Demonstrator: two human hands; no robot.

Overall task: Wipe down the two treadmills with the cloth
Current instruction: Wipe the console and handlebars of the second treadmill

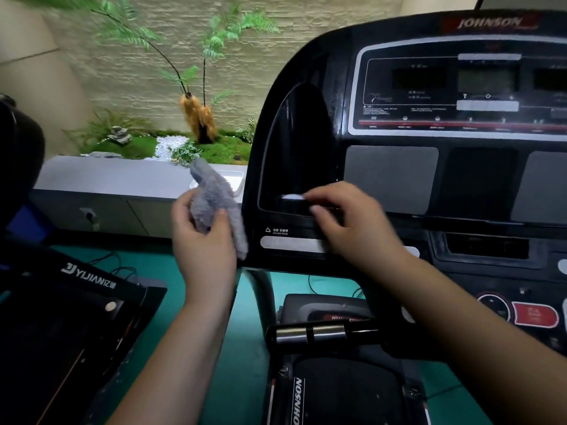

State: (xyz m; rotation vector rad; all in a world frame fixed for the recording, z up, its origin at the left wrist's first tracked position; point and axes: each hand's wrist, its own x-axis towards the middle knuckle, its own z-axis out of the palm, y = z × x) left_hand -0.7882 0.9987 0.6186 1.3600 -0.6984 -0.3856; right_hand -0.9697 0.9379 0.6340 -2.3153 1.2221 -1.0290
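Gripping grey cloth (214,194) in left hand (202,240) beside Johnson treadmill console (399,179); right hand (349,222) at white speck (293,196), grip blurred, cannot tell. Seemingly mid-task; unclear whether Yijian treadmill (76,317) wiped.

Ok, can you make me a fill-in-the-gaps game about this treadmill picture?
The hand gripping the cloth is the person's ____ one.
The cloth's colour is ____.
The name atop the big console reads ____.
The treadmill at the left is labelled ____.
Missing words: left, grey, JOHNSON, YIJIAN.
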